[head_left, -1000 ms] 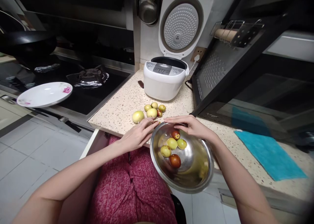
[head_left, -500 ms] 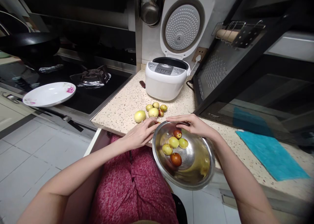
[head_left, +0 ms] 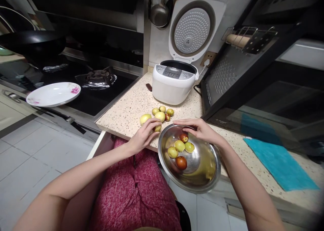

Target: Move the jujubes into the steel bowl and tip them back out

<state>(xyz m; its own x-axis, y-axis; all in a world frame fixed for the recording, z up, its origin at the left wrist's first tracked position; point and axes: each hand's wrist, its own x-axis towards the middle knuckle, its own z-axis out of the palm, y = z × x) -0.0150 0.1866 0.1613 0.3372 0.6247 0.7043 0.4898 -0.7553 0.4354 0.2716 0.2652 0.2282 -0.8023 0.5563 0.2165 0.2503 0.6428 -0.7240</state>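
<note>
5 fruits [head_left: 179, 145] sit in the steel bowl [head_left: 202, 158], just R of your L hand [head_left: 144, 135] & below your R hand [head_left: 201, 130]: 3 yellow-green, 2 red-brown, bunched at the bowl's L side. Your R hand has the far rim gripped, thumb inside, fingers laid along the outside; bowl's tilted toward you & juts past the counter [head_left: 121, 112] edge. Your L hand's pinching 1 greenish fruit [head_left: 158, 128] btwn thumb & fingers, just L of the rim; can't tell if it's off the surface.

6 more lie on the counter around & past your L fingertips: big pale fruit [head_left: 145, 118] right by the knuckles, 2nd pale fruit [head_left: 160, 116] just beyond the fingertips, 3 smaller green ones [head_left: 162, 108] behind, & a small red-brown one [head_left: 167, 117] to the R.

Farther out, ahead of both hands: white rice cooker [head_left: 170, 91], lid [head_left: 192, 30] up. Well L of your L hand: white plate w/ pink flowers [head_left: 53, 94], near the burner [head_left: 100, 78]; dark wok [head_left: 32, 43] beyond. R of your R hand: blue cloth [head_left: 280, 165] on the counter, black oven [head_left: 286, 99] behind it. Below your L hand: reddish trousers [head_left: 136, 194].
</note>
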